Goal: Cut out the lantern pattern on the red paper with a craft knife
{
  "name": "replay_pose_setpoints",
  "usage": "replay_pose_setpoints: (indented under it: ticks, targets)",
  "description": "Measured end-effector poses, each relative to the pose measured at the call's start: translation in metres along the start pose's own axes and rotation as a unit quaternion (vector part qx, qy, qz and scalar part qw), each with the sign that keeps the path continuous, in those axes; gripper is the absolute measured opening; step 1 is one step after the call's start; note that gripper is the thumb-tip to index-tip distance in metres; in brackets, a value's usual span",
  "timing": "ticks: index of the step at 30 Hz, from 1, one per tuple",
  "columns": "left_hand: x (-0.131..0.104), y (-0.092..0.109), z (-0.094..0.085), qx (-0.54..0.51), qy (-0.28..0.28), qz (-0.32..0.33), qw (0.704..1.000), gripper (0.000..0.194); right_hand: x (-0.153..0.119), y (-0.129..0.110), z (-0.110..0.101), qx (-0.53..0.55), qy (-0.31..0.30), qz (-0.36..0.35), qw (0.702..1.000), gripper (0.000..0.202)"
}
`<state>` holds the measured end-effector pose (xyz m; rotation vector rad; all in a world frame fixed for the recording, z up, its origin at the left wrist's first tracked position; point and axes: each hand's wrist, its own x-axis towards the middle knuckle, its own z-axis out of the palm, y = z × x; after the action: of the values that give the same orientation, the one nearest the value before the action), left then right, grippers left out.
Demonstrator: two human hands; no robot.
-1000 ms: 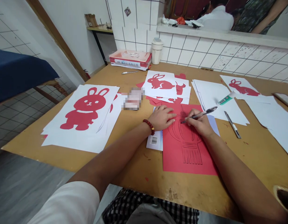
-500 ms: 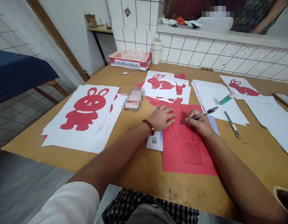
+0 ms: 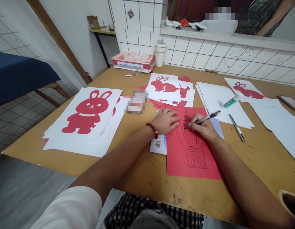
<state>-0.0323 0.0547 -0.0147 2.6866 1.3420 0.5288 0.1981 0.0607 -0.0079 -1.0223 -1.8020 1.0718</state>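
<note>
My right hand (image 3: 203,127) is closed around a pen (image 3: 207,117), its tip against a sheet of red paper (image 3: 176,165). Black lines on that sheet form a lantern with a fringe of strips at the bottom. Spread flat, my left hand (image 3: 164,121) rests on the upper left of the red paper, fingers pointing right. Under the sheet lies a booklet with a barcode (image 3: 158,146), mostly covered. My right hand hides part of the lantern's right side.
To the left lie white sheets with a red paper rabbit (image 3: 91,109). More rabbit sheets (image 3: 163,87) sit behind the red paper. On the right are a glue stick (image 3: 231,101), a utility knife (image 3: 237,128) and a phone (image 3: 291,103). A cup (image 3: 160,53) stands at the back.
The pen tip has shifted slightly down and left on the red paper, and my right hand has moved with it. My left hand has stayed in place.
</note>
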Motion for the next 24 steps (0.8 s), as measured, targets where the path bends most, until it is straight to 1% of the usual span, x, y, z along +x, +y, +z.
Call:
replay_pose_setpoints:
  ticks: [12,24]
  targets:
    - [0.0001,-0.0010,0.0015,-0.002,0.007,0.004,1.000,0.034,-0.0001,-0.0049,0.0016,0.002,0.000,0.012,1.000,0.025]
    - [-0.0001,-0.0002,-0.0004,-0.001,0.001,0.003,1.000,0.034,-0.0013,0.0007,-0.0020,-0.002,-0.023,0.008,1.000,0.024]
